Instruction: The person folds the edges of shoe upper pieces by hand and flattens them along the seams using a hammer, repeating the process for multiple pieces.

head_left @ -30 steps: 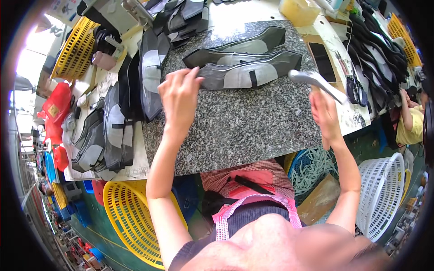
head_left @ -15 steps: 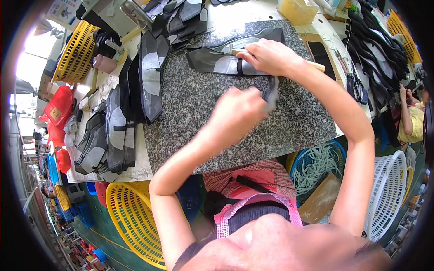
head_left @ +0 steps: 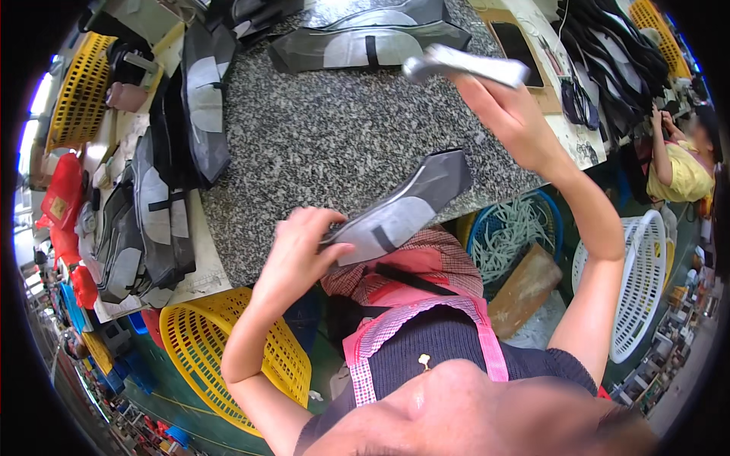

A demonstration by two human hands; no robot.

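My left hand [head_left: 304,242] pinches the left end of a curved grey-and-black panel [head_left: 403,216] between thumb and fingers. The panel has a pale patch and a short black strip, and hangs tilted over the front edge of the granite slab [head_left: 304,137]. My right hand [head_left: 511,125] is closed around a hammer-like tool [head_left: 475,64], silvery and blurred, raised over the slab's right side. Beyond it, similar panels [head_left: 346,49] lie at the slab's far edge, the nearer one with a black strip across its pale middle.
More panels [head_left: 205,99] are stacked along the left side. A dark phone [head_left: 517,53] lies at the right, near pliers and cords. Below are a yellow basket [head_left: 194,342], a blue basket of pale strips [head_left: 559,220] and a white basket [head_left: 646,304]. Another person [head_left: 673,163] works far right.
The left hand, a blurred fist before, now holds a panel nearer my body. My right hand has lifted off the far panels and moved right with the tool. The view has shifted too.
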